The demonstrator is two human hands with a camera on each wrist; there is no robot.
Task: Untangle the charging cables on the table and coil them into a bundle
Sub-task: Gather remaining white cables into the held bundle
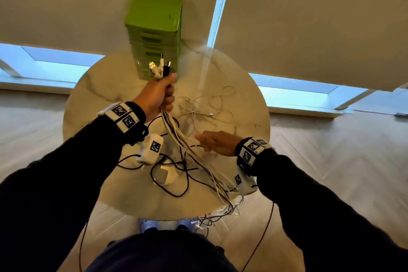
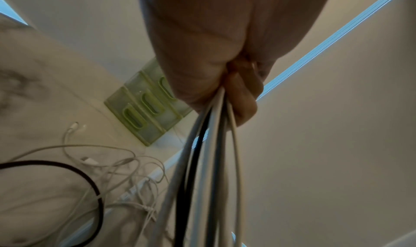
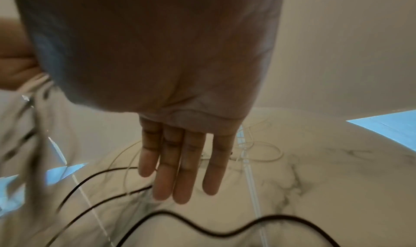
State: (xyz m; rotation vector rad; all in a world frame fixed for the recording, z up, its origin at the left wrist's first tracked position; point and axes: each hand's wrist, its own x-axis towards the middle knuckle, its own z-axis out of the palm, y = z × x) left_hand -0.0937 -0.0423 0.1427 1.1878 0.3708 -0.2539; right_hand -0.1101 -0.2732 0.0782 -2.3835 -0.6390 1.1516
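My left hand [image 1: 162, 93] is raised above the round marble table [image 1: 92, 99] and grips a bunch of white and black charging cables [image 1: 187, 146]. Their plug ends [image 1: 160, 67] stick up out of my fist. The strands [image 2: 209, 162] hang down from my fist and trail over the table's near edge to a tangle [image 1: 216, 216] below it. My right hand [image 1: 212, 142] hovers flat beside the hanging strands, its fingers [image 3: 178, 170] straight and holding nothing. A thin white cable [image 1: 212, 104] lies looped on the table beyond it.
A green drawer unit [image 1: 154, 28] stands at the table's far edge, just behind my left hand. Black cables [image 1: 174, 174] loop across the table's near half around a white object [image 1: 165, 173]. Wooden floor surrounds the table.
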